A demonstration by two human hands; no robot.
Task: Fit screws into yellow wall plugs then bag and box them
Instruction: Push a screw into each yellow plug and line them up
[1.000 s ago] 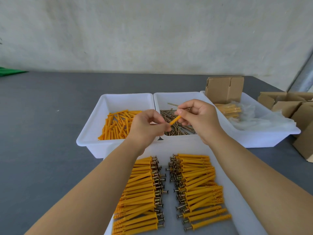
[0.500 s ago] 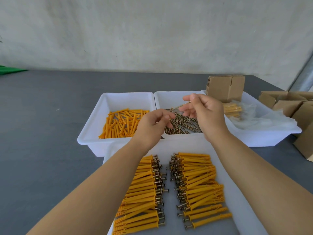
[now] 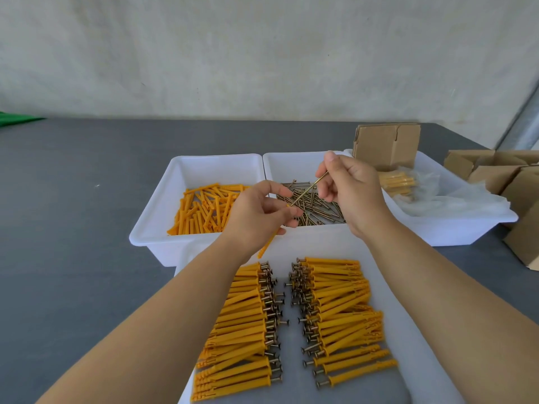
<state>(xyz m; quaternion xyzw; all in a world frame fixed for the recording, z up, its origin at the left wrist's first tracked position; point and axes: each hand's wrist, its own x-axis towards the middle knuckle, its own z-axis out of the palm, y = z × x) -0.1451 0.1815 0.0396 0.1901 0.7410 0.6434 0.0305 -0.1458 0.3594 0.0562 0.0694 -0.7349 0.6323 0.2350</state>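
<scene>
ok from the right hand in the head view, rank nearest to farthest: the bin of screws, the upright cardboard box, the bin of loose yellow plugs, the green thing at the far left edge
1. Bin of screws, just under and left of the right hand.
2. Upright cardboard box, behind it to the right.
3. Bin of loose yellow plugs, further left, past the left hand.
4. Green thing, far left edge.
</scene>
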